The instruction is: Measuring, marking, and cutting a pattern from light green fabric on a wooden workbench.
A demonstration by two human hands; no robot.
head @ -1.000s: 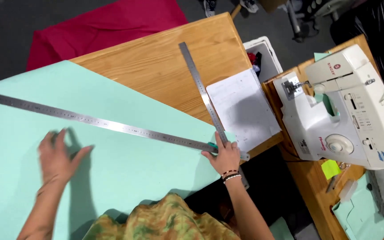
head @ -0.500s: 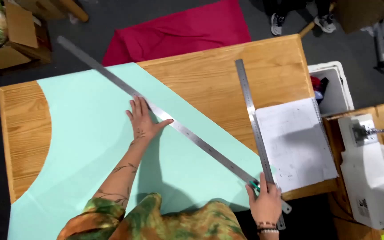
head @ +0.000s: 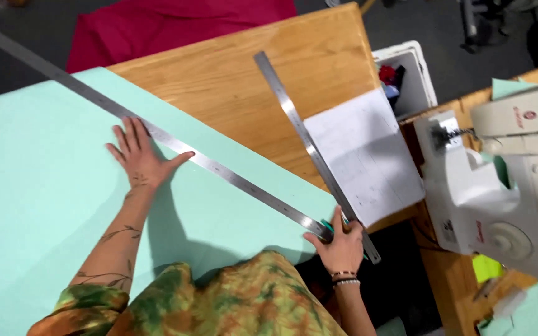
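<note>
Long ruler (head: 175,146): a thin grey metal strip with fine markings, lying flat on the mint sheet (head: 51,205); it runs from the upper left corner of the frame down to the lower middle.
Mint sheet: smooth pale green fabric or paper, covering the left and middle of the counter (head: 231,87); its straight edge runs just above the long ruler.
Left hand (head: 139,160): fingers spread wide and pressed flat on the sheet, thumb touching the ruler's lower edge; it holds nothing.
Right hand (head: 342,244): its grip is closed on the lower end of the ruler and a small teal tool (head: 327,225), at the counter's near edge.
Second ruler (head: 309,146): same metal kind, lying aslant from the upper middle down to the right hand, its lower end just past the counter's edge.
White paper (head: 362,155): a sheet with faint lines, just right of the second ruler, overhanging the counter's right edge.
Open room: bare wood between the two rulers, upper middle of the frame.
Surface: light oak counter with visible grain.
Room: red cloth (head: 175,25) on dark floor at the top; a white bin (head: 415,74) and a white sewing machine (head: 505,186) on a separate wooden table at right.
</note>
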